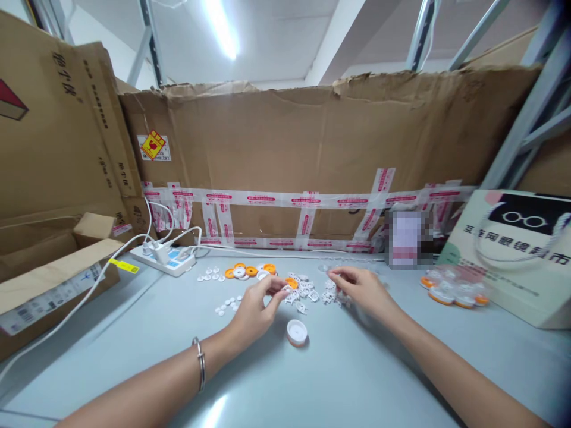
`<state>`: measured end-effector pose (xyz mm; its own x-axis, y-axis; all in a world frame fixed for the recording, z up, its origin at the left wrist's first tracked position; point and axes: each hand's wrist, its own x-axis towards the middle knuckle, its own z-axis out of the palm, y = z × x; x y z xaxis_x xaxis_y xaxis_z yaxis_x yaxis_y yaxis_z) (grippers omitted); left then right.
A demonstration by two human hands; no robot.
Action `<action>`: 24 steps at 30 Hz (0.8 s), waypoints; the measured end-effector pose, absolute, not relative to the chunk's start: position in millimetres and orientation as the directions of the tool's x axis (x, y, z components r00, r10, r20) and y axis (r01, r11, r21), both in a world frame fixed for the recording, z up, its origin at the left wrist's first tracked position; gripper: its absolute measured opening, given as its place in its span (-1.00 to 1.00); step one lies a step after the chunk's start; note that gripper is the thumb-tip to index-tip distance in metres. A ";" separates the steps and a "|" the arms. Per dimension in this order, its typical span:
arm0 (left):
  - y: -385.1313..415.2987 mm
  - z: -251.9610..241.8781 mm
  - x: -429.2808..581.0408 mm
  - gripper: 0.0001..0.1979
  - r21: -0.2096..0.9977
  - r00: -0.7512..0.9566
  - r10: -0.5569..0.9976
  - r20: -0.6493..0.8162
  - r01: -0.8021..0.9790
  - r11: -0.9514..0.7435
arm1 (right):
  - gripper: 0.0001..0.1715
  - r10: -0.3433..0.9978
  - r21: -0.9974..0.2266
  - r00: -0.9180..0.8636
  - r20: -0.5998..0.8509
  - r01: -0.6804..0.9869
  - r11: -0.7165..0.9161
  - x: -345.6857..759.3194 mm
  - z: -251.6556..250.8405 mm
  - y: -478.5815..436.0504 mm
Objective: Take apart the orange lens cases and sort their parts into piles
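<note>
My left hand (255, 308), a metal bangle on its wrist, is closed in a pinch at the left side of a pile of small white plastic parts (305, 289). What sits between its fingertips is too small to make out. An orange disc (292, 283) lies by those fingertips. My right hand (366, 292) is over a second cluster of white parts (329, 292), its thumb and index finger drawn together near some clear pieces (328, 266); whatever they grip is unclear. Closer to me, a round white cap with an orange base (297, 333) stands alone on the table.
Orange and white discs (250, 271) and small white round pieces (211, 274) lie behind my left hand. A power strip (165, 259) with cables is at the left, beside an open carton (57, 279). Bagged orange-and-white pieces (454, 288) lie by a paper bag (513, 255) at right.
</note>
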<state>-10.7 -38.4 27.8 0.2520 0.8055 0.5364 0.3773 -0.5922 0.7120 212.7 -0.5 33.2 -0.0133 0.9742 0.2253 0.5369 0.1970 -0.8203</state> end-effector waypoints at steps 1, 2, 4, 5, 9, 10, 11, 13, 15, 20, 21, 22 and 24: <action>-39.3 28.4 -10.1 -0.90 0.716 0.270 0.806 0.527 0.369 -0.592 | -0.68 0.973 -0.854 -0.057 0.226 0.469 0.226 206.3 35.4 -5.4; -40.2 28.9 -9.5 -0.91 0.718 0.294 0.803 0.519 0.360 -0.596 | -0.67 0.970 -0.889 -0.115 0.215 0.387 0.243 198.9 36.8 -10.6; -41.6 29.8 -8.7 -0.91 0.710 0.346 0.787 0.511 0.346 -0.613 | -0.66 0.954 -0.945 -0.244 0.174 0.232 0.231 183.5 37.7 -21.1; -42.1 30.2 -8.5 -0.90 0.697 0.365 0.773 0.518 0.343 -0.630 | -0.67 0.945 -0.961 -0.289 0.154 0.177 0.211 176.6 37.3 -25.7; -42.4 31.4 -8.8 -0.89 0.628 0.388 0.723 0.572 0.360 -0.690 | -0.66 0.940 -0.992 -0.332 0.076 0.067 0.104 160.9 35.9 -36.8; -42.3 31.5 -9.1 -0.90 0.626 0.373 0.729 0.574 0.374 -0.684 | -0.65 0.943 -0.996 -0.327 0.056 0.051 0.077 159.6 35.9 -37.8; -42.0 31.3 -9.5 -0.90 0.628 0.351 0.740 0.573 0.392 -0.672 | -0.64 0.946 -0.998 -0.323 0.037 0.036 0.051 158.7 36.0 -38.4; -41.1 30.1 -10.4 -0.90 0.614 0.317 0.748 0.583 0.431 -0.661 | -0.62 0.953 -1.000 -0.302 0.011 0.001 0.012 157.4 35.9 -38.7; -39.5 27.5 -11.5 -0.90 0.534 0.329 0.703 0.631 0.473 -0.701 | -0.61 0.967 -0.999 -0.253 0.001 -0.047 -0.011 155.5 35.0 -38.6; -35.9 20.7 -13.1 -0.86 0.172 0.455 0.513 0.728 0.603 -0.779 | -0.59 0.982 -0.994 -0.187 -0.024 -0.096 -0.043 149.8 32.0 -39.9; -36.0 20.2 -13.1 -0.86 0.110 0.483 0.497 0.721 0.628 -0.770 | -0.58 0.980 -0.995 -0.196 -0.029 -0.089 -0.047 149.2 31.4 -40.2; -36.4 20.0 -12.9 -0.85 0.061 0.510 0.491 0.706 0.648 -0.759 | -0.57 0.978 -0.996 -0.207 -0.028 -0.080 -0.046 148.9 30.7 -40.3; -37.9 20.1 -12.6 -0.83 0.002 0.552 0.495 0.671 0.667 -0.745 | -0.54 0.974 -0.998 -0.227 -0.008 -0.061 -0.023 149.2 28.6 -40.0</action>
<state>-12.6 -37.9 20.1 0.5520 0.4955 0.6707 0.6667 -0.7454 0.0020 149.2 -40.0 28.6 -0.2271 0.9738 -0.0082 -0.0606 -0.0225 -0.9979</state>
